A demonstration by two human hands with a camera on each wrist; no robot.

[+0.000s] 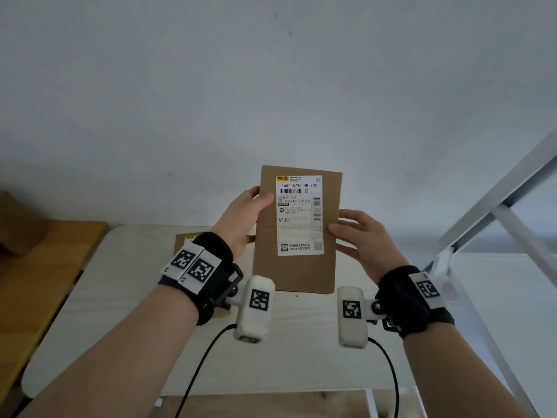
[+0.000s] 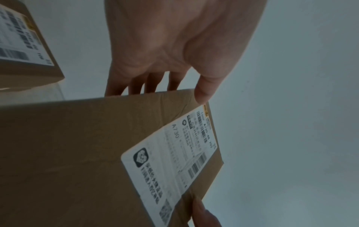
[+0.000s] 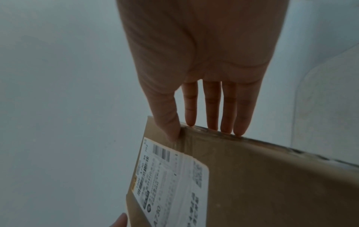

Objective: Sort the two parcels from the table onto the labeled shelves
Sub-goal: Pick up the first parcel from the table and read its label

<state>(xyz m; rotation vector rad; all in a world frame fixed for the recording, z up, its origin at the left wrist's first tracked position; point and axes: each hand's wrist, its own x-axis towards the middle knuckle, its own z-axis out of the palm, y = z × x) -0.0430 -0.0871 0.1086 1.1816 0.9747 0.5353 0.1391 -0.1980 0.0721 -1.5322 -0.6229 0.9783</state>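
Observation:
A flat brown cardboard parcel (image 1: 297, 267) stands upright above the table, its white label reading A730 facing me. My left hand (image 1: 245, 217) pinches its left edge, thumb on the front, fingers behind. On the parcel's right edge my right hand (image 1: 358, 236) grips the same way. The left wrist view shows the parcel (image 2: 77, 153) under my left hand (image 2: 174, 53), thumb at the label's corner. In the right wrist view my right hand (image 3: 204, 69) holds the parcel (image 3: 262, 184) by its edge. A second labelled parcel (image 1: 184, 241) lies flat on the table behind my left wrist, also seen as a parcel (image 2: 25, 50) in the left wrist view.
The pale table (image 1: 120, 297) stands against a white wall (image 1: 271, 86). A wooden surface (image 1: 36, 282) with a brown box (image 1: 15, 224) lies to the left. A white metal shelf frame (image 1: 497, 212) with a white shelf board (image 1: 512, 312) rises on the right.

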